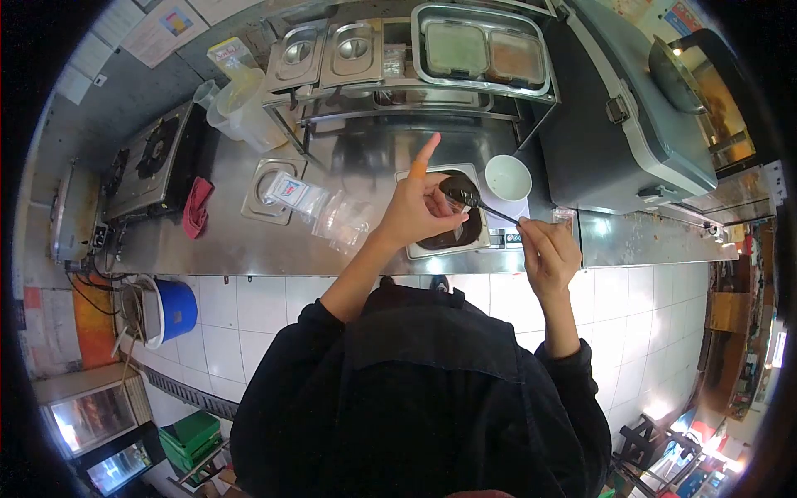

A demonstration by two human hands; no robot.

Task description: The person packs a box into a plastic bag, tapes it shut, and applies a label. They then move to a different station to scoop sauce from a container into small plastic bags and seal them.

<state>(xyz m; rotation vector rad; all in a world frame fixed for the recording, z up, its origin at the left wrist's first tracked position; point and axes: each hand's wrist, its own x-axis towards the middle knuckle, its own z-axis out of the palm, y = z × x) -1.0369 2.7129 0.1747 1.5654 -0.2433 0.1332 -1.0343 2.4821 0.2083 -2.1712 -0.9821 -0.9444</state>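
Observation:
My right hand (550,256) grips the thin handle end of a black spoon (459,191). The spoon's bowl is over my left hand (415,209), with dark, glossy stuff on it. My left thumb and fingers pinch a small clear plastic bag (455,204), mostly hidden by fingers and spoon, while the index finger points up. Beneath both is a rectangular steel pan (483,242) holding a dark brown mass. Right of the pan, a white bowl (508,177) rests on a pale scale-like device (505,217). Left of my forearm lie clear plastic bags (342,222).
A white printed packet (297,194) lies on a steel lid (259,199). A red cloth (197,207) sits near the gas stove (149,162). Behind stands a steel rack (407,106) with lidded pans and a tray (481,85). A large grey insulated box (614,158) fills the right.

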